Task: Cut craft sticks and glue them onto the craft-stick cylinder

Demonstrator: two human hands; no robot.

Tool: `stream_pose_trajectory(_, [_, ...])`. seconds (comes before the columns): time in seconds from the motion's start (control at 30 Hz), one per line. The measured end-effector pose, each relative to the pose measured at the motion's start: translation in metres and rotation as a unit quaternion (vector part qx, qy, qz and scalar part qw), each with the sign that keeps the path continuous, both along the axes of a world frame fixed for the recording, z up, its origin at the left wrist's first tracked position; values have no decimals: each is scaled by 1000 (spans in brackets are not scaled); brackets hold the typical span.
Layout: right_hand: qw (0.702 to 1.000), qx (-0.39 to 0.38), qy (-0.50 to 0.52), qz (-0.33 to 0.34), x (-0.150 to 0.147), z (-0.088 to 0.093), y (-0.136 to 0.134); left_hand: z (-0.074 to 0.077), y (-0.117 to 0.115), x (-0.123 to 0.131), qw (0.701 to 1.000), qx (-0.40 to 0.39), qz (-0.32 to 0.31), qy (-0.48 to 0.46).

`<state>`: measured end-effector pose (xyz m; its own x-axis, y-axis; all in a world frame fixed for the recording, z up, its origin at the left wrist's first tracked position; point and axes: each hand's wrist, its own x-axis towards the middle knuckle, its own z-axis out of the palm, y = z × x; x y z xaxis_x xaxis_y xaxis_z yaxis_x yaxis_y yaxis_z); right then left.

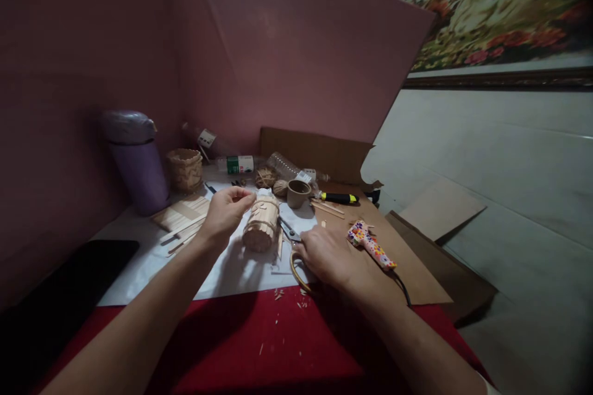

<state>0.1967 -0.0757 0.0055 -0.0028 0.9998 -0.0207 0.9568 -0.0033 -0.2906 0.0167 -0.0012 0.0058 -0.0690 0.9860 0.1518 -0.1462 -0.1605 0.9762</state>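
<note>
Reaching with the left hand (225, 208), thumb and forefinger bent close together, to the white-topped far end of a pale wooden cylinder clad in slats (262, 217); cannot tell whether gripping or only touching there. Have the cylinder between both hands, just right of the left fingertips, tilted, with its round end turned to the near side. Holding in the right hand (327, 254), fingers curled around the handles, a pair of scissors with grey metal blades and gold-coloured loops (288, 231); pointing the blades toward the cylinder's right side. Have a thin, pale wooden strip (280, 244) just left of the right fingers.

Can see beyond the left fingertips a coarse ball of brown twine (265, 177), and beyond the right fingers a round, brown cup (299, 195) and a black and yellow cutter (340, 198). Can see well to the right of the right fingers a flower-patterned, gun-shaped tool with a black cord (365, 239), on flat brown cardboard (421, 284). Can see left of the left fingers flat, pale wooden sticks (189, 236), and nearer than the right fingers, small pale shavings (278, 294) on red cloth (208, 352).
</note>
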Motion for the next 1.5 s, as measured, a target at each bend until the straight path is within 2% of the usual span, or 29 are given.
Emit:
stream_pose_trajectory(0.13, [988,27,149,4,-10,0,23,-3,2,-1,997,-72,-8,20])
stream_pose_trajectory(0.27, [950,-34,311,-6,-21,-10,44,-7,-1,2,991,-131,-39,7])
stream_pose_trajectory(0.33, [929,-41,367,-11,-24,-17,49,-9,-2,4,987,-152,-51,-8])
stream_pose_trajectory(0.4, [912,-17,409,-21,-25,-24,51,-10,-3,5,985,-160,-55,-28])
stream_pose_trajectory(0.57, [866,103,487,-49,-23,-39,57,-8,-3,4,983,-139,-70,-97])
stream_pose_trajectory(0.63, [851,121,509,-47,-22,-41,59,-7,-4,3,980,-130,-93,-122])
stream_pose_trajectory(0.7, [834,105,541,-31,-21,-40,58,-7,-5,3,975,-126,-119,-139])
stream_pose_trajectory(0.8, [769,36,638,20,-22,-36,53,-10,-6,4,965,-119,-161,-168])
stream_pose_trajectory(0.87, [729,11,683,42,-23,-34,47,-12,-6,6,966,-103,-159,-176])
stream_pose_trajectory(0.93, [735,25,677,42,-22,-35,43,-13,-5,9,977,-64,-104,-172])
stream_pose_trajectory(1.03, [779,66,623,30,-17,-40,38,-11,-5,13,986,7,-22,-162])
stream_pose_trajectory(1.13, [800,82,593,34,-13,-45,34,-9,-8,15,988,34,-42,-145])
stream_pose_trajectory(1.3, [785,74,614,51,-13,-47,24,-9,-16,19,983,-3,-92,-157])
stream_pose_trajectory(1.5, [798,108,590,60,-12,-50,14,-6,-22,21,979,-9,-108,-174])
